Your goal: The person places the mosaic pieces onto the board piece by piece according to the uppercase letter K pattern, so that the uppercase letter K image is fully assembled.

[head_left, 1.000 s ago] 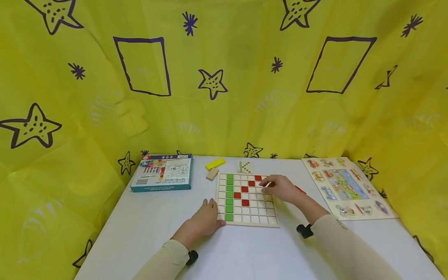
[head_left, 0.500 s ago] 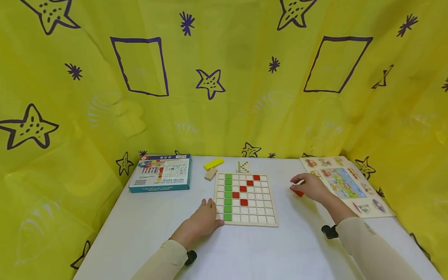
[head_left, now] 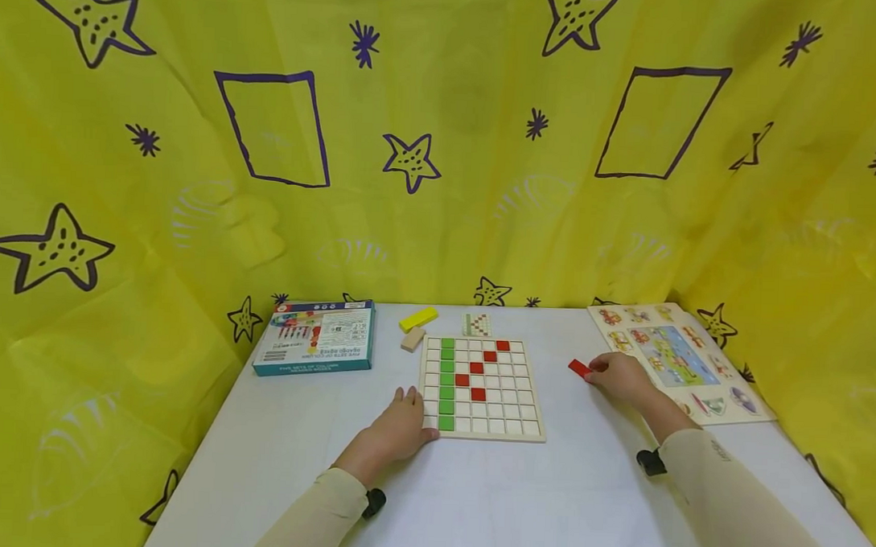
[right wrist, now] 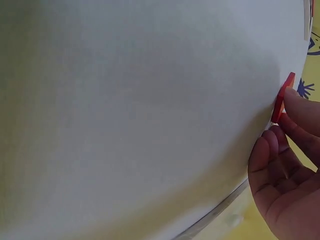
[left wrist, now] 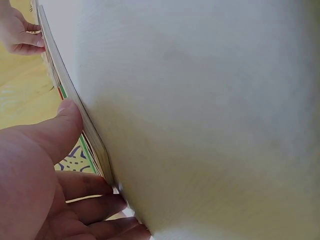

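A square wooden grid board (head_left: pixel 493 437) lies on the table, with a column of green tiles (head_left: pixel 446 380) and several red tiles (head_left: pixel 462 380) in its white cells. At its near left corner rests my left hand (head_left: pixel 398 427), thumb along the front edge and fairly straight fingers against the left side; the left wrist view shows this hand (left wrist: pixel 60 175) touching the board's edge (left wrist: pixel 75 95). To the right of the board, my right hand (head_left: pixel 621 382) pinches a red piece (head_left: pixel 578 367), seemingly tiles side by side. In the right wrist view the thumb lies on that red piece (right wrist: pixel 281 102).
Behind the board lie a small pattern card (head_left: pixel 476 325), a yellow block (head_left: pixel 418 319) and a plain wooden block (head_left: pixel 412 339). A teal-edged box (head_left: pixel 316 339) sits at the left. On the right is a picture puzzle board (head_left: pixel 737 413). A yellow curtain (head_left: pixel 469 226) encloses the table.
My right hand has moved right, away from the grid board, to the red piece, and its fingers now pinch the near end. My left hand has stayed at the board's corner.
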A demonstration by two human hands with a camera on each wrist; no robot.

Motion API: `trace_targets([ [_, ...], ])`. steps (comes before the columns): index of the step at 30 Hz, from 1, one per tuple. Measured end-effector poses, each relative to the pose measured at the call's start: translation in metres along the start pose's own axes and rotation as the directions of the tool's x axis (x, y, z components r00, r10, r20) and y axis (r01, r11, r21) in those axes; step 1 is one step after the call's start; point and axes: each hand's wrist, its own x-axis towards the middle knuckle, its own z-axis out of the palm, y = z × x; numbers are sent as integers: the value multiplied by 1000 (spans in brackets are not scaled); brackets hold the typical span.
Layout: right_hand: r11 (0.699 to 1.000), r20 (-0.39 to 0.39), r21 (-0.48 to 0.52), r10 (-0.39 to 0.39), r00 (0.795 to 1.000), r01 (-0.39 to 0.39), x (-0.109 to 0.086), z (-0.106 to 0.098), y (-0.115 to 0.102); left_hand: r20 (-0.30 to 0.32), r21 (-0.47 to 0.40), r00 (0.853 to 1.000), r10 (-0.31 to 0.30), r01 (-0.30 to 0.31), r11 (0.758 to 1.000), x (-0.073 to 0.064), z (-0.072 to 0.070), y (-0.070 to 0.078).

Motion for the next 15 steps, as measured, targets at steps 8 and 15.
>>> trace_targets([
  [8,997,-32,72,18,999,-16,-1,1,-4,5,-15,1000,0,0,1000,-2,-2,1],
  [15,987,-66,160,-16,998,27,-4,-1,-17,5,-27,1000,-1,1,1000,-4,-3,1],
])
